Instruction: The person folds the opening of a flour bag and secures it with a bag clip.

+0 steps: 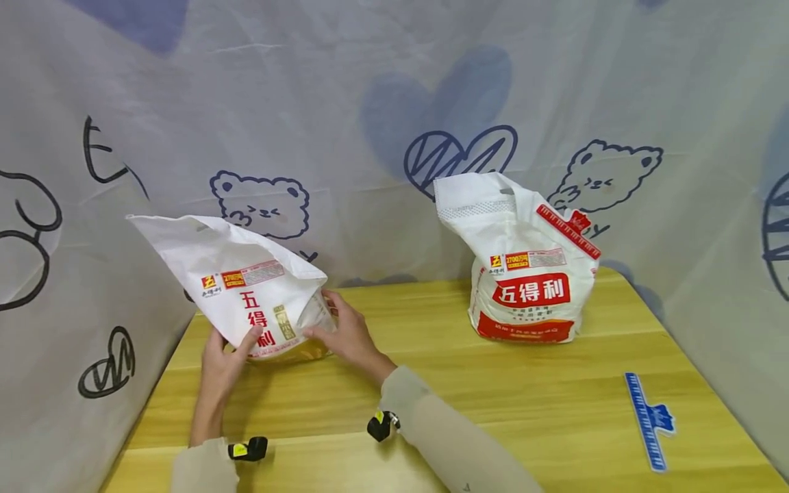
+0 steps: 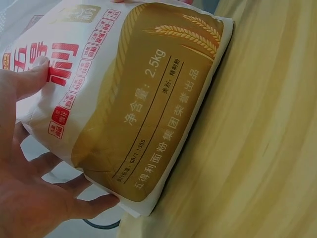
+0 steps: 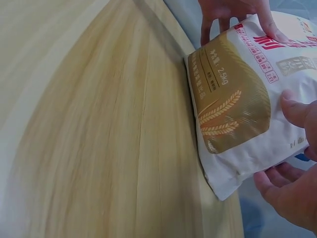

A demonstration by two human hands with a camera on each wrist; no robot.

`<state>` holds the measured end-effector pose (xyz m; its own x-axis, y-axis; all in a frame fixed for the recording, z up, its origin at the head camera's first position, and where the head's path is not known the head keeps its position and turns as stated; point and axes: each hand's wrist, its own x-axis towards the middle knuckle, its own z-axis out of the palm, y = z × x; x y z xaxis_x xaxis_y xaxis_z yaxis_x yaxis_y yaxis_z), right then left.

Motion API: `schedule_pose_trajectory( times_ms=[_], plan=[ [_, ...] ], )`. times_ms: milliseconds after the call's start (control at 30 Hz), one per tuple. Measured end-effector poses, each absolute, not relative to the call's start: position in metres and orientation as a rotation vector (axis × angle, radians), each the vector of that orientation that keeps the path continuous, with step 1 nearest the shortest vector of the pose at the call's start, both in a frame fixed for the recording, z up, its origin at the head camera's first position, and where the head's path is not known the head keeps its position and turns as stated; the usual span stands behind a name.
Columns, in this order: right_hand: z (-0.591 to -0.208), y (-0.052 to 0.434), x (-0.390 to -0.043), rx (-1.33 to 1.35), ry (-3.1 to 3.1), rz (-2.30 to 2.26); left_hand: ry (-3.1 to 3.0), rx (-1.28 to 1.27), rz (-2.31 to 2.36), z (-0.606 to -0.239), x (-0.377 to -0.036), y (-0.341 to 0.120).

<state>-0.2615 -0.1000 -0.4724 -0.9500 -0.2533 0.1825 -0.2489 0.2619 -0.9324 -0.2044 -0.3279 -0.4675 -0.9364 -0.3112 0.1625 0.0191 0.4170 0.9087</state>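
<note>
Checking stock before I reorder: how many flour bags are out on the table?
2. One bag is at the table's left end, held by the left hand and right hand. The other bag stands alone at the back right.

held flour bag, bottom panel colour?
Gold-brown with a wheat-ear print, on the white flour bag both hands hold; clearest in the left wrist view.

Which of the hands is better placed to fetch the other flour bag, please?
Probably the right hand: the second bag stands on its side of the table; the left hand grips the near bag further away.
</note>
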Motion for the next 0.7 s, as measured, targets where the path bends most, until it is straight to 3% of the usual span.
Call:
schedule_pose_trajectory(
  times_ms=[700],
  plan=[
    [-0.476,-0.039,-0.245,-0.563,2.486,-1.847,-2.427,0.084,-1.531,-0.466,-0.198,-0.284]
  ],
)
